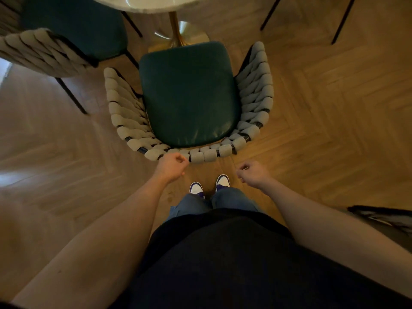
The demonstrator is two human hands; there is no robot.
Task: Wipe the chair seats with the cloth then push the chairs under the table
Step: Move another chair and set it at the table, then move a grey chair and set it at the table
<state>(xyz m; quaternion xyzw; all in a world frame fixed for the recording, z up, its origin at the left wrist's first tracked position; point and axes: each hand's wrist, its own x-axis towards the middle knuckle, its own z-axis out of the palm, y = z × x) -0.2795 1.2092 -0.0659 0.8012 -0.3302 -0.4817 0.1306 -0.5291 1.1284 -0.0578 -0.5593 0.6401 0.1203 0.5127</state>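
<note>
While person stands behind it, centre chair (189,94) sits just past the feet at 12 o'clock, dark green seat facing up, pale woven rope back (202,155) wrapping round sides and rear. Front edge of seat is near the gold pedestal (176,33) of the desk (145,4), whose white round top shows at 12 o'clock, frame edge; chair not tucked under, seat fully visible.

L hand (171,166): fingers curled in, knuckles at the rear rim of the rope back, approx touching it; can't tell if it grips the rim or just sits against it. R hand (252,171): fingers curled loosely, holding nothing, apart from chair, hanging over floor at 1 o'clock from the feet. No cloth seen in either hand.

2nd chair (66,34) at 10 o'clock, same green seat + rope back, partly under the desk edge, black legs showing. Black chair legs (341,21) at 1–2 o'clock, seat out of frame. Wood herringbone floor (323,108) all round. White/purple sneakers (209,186) below chair back, blue jeans, dark top. Dark object (383,216) at 4 o'clock, blurred, can't ID.
</note>
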